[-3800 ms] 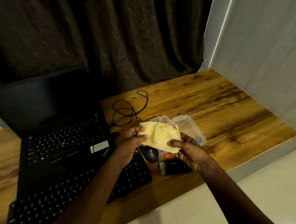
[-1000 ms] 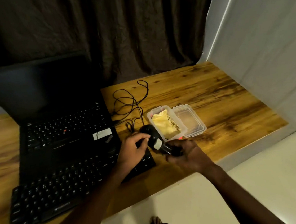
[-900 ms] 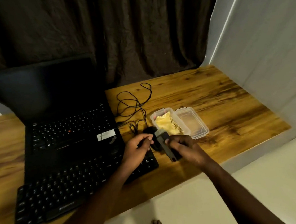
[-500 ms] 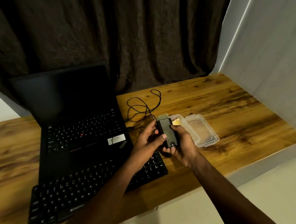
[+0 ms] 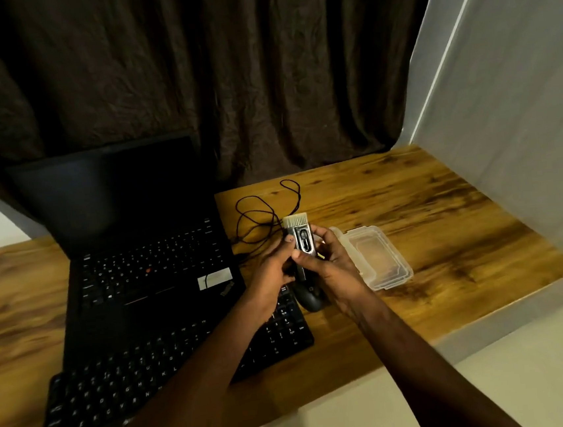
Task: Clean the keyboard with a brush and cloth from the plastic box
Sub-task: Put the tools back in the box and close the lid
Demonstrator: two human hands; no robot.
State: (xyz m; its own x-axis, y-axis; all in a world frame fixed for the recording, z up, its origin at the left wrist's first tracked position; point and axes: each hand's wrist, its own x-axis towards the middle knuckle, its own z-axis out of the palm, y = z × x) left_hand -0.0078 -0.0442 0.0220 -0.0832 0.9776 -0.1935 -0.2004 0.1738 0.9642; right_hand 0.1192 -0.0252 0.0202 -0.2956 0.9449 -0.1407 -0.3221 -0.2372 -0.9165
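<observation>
Both hands hold a dark brush (image 5: 301,239) upright above the desk, its pale bristles pointing away from me. My left hand (image 5: 271,266) grips its left side and my right hand (image 5: 329,263) wraps round its right side and lower end. A sliver of the yellow cloth (image 5: 320,256) shows between my right fingers, lying in the clear plastic box, which my right hand mostly hides. The box's clear lid (image 5: 378,255) lies just right of it. The black keyboard (image 5: 144,374) stretches across the desk's front left, under my left forearm.
An open black laptop (image 5: 140,261) stands behind the keyboard. A black mouse (image 5: 310,298) sits below my hands, its cable (image 5: 259,215) looped behind. The wooden desk (image 5: 427,206) ends at a pale wall on the right and a dark curtain behind.
The yellow cloth went from both hands into the box. My right hand picked the brush up off the desk, and both hands raised it upright with the bristles away from me.
</observation>
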